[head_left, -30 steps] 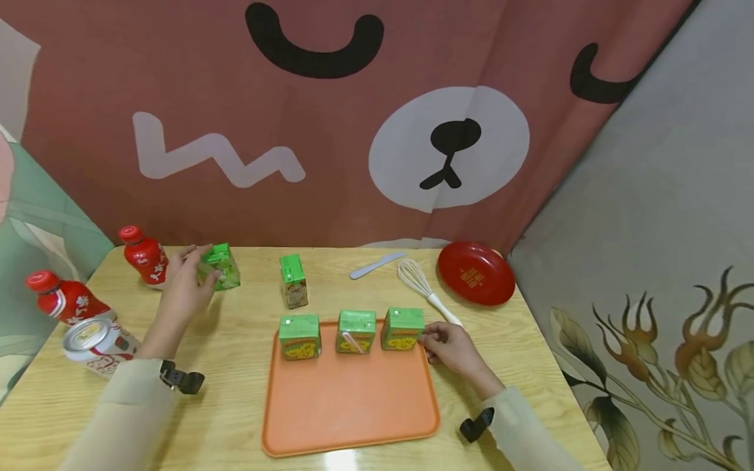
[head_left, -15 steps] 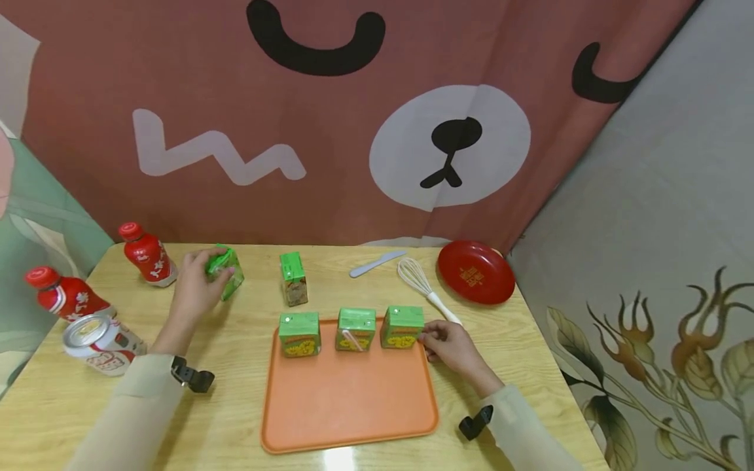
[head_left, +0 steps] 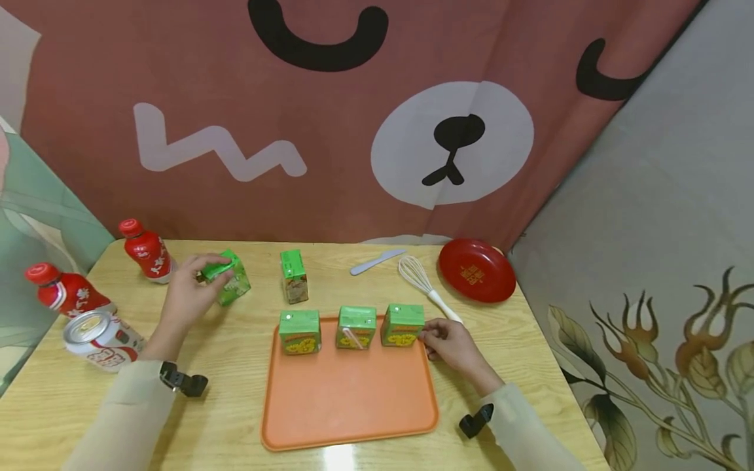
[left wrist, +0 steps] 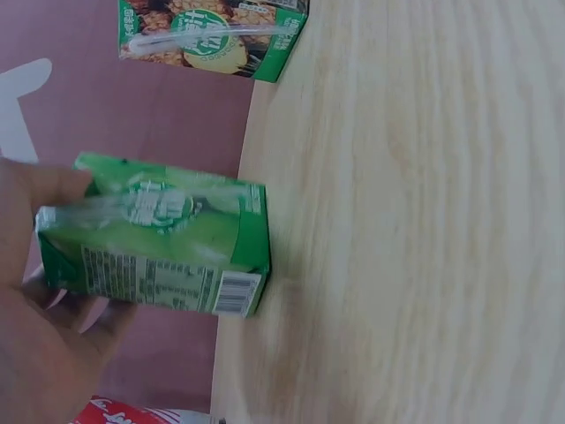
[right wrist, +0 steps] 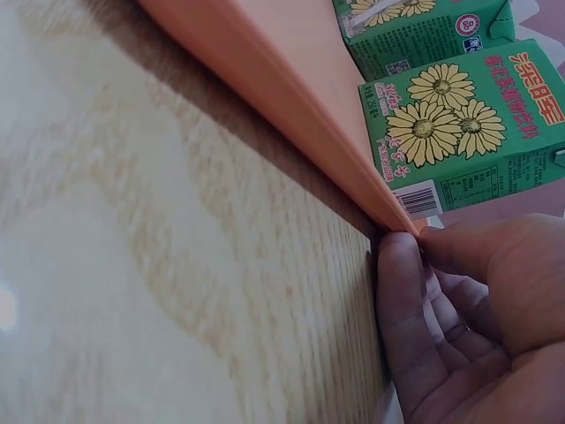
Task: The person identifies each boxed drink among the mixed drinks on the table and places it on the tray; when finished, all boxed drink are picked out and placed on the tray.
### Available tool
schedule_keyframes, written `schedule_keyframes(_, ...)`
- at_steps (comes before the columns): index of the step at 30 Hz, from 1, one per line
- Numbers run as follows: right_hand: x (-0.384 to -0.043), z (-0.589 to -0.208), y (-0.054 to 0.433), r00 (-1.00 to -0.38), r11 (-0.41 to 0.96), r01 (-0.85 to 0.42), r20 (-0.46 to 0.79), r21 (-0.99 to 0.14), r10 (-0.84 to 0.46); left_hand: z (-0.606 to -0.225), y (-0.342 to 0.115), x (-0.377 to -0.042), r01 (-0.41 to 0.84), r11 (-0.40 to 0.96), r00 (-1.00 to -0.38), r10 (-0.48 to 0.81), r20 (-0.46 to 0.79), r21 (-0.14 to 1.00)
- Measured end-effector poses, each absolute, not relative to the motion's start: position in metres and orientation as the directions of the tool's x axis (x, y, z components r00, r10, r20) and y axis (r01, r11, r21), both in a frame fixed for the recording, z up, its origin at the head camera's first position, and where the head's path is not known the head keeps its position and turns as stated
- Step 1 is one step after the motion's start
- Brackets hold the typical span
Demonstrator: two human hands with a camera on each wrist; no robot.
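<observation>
Nearest first: pale wood-grain table, glossy, with a light reflection at the front. On it an orange tray, smooth, low-rimmed, round-cornered. Right hand pinches the tray's rim at the far right corner, thumb against fingers. Three flower-printed cartons, boxy and green, stand in a row along the tray's far side; the middle one bears a wrapped straw. Left: cylindrical can, metal-topped, white and red. Left hand grips a green carton between thumb and fingers, fingers partly spread round it; the carton is tilted, left of the tray and beyond it. Cannot tell whether its base touches wood. Beyond: two red bottles, a brown-fronted carton upright, wire whisk, flat knife, round glossy plate; behind, a creased pink-brown cloth. Versus one second ago: green carton has shifted slightly right and nearer, from upright to tilted; right hand, tray and row unchanged. Edges: tray's left edge is separated from the left forearm by a strip of wood; a wood gap also lies between green carton and brown-fronted carton; whisk handle ends just beside the right hand.
</observation>
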State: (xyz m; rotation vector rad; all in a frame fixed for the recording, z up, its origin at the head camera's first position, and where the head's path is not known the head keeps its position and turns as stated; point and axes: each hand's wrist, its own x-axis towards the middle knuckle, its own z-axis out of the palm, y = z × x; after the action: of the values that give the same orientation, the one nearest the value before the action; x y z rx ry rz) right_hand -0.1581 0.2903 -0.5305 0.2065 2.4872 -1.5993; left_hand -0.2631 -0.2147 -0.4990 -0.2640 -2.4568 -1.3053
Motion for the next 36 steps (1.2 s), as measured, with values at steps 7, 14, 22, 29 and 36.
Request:
schedule_keyframes(7, -0.158, -0.531, 0.291, -0.975, 0.412, 0.213, -0.222, -0.886, 0.026, -0.500, -0.212, -0.263, 0.335, 0.553, -0.925, 0.038, 0.378, 0.763)
schedule_keyframes(14, -0.157, -0.532, 0.291, -0.979, 0.392, 0.186, -0.203, -0.901, -0.001, -0.498, -0.215, -0.264, 0.296, 0.555, -0.943, 0.038, 0.332, 0.777)
schedule_keyframes(22, -0.157, -0.531, 0.292, -0.979, 0.398, 0.190, -0.202, -0.898, 0.012, -0.496, -0.217, -0.264, 0.315, 0.533, -0.942, 0.076, 0.327, 0.785)
schedule_keyframes(29, -0.156, -0.530, 0.291, -0.980, 0.384, 0.189, -0.198, -0.904, 0.015, -0.495, -0.212, -0.263, 0.340, 0.606, -0.927, 0.086, 0.366, 0.719)
schedule_keyframes(36, -0.155, -0.529, 0.289, -0.979, 0.397, 0.193, -0.204, -0.897, 0.015, -0.490, -0.210, -0.247, 0.455, 0.623, -0.876, 0.185, 0.446, 0.636)
